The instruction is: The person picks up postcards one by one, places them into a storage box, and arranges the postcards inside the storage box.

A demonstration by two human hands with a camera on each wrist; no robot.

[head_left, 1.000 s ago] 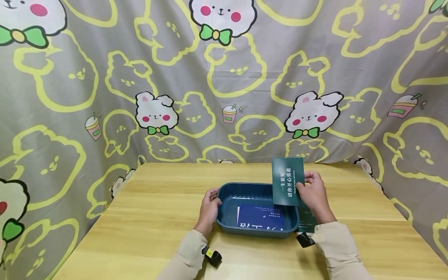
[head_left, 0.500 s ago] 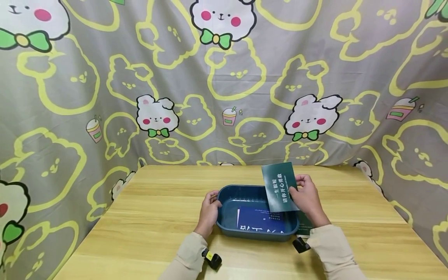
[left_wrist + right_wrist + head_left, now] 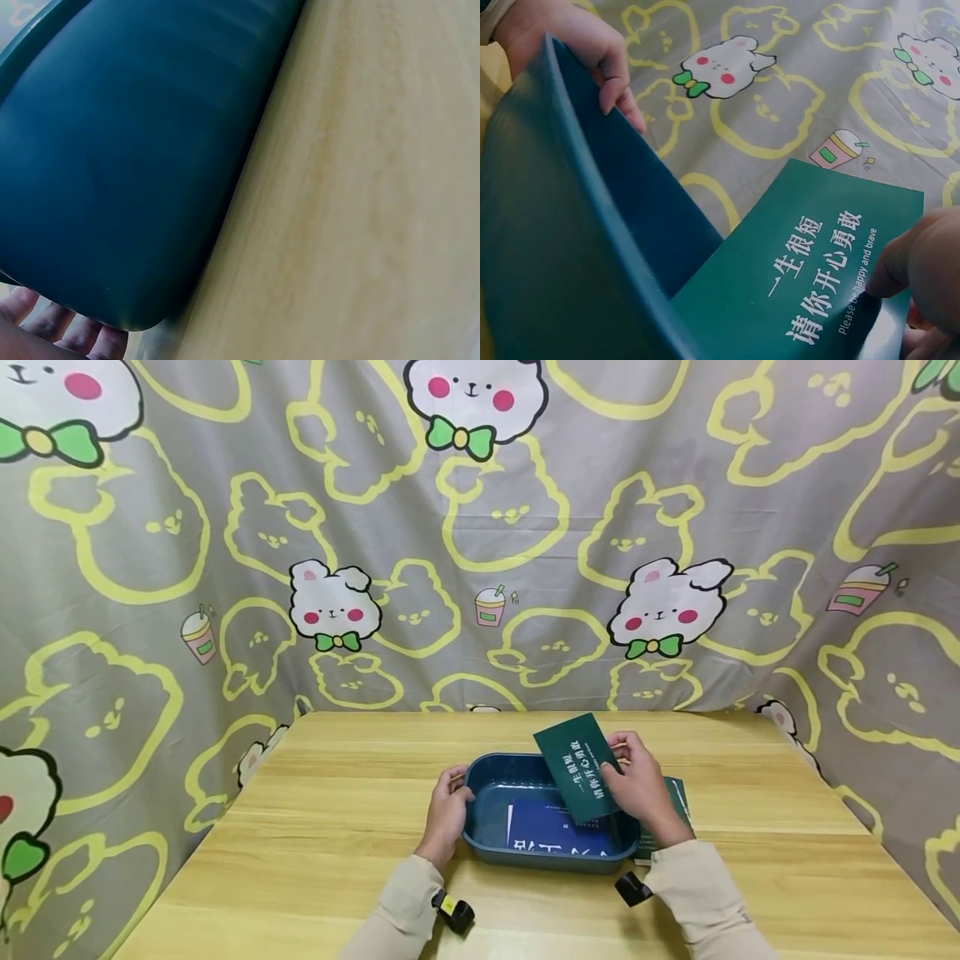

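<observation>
A dark teal oblong plastic basin (image 3: 483, 853) stands on the wooden table. My left hand (image 3: 447, 817) holds its left end, thumb over the rim and fingers outside, also visible in the left wrist view on the basin's outer wall (image 3: 135, 165). A blue card (image 3: 551, 828) with white characters lies inside. My right hand (image 3: 640, 787) pinches a green card (image 3: 573, 768) by its right edge. White lettering, including "Please be happy and brave", faces up on this card (image 3: 802, 255). Tilted, it overlaps the basin's right half in the head view.
More green card (image 3: 678, 797) lies on the table right of the basin, partly hidden beneath my right hand and wrist. A grey curtain (image 3: 420, 527) with cartoon rabbits hangs behind the table (image 3: 315, 843). Both wrists wear black camera mounts (image 3: 454, 912).
My right hand has moved left with the green card, now further over the basin and turned more aslant. More of the green card on the table shows. My left hand stays on the basin.
</observation>
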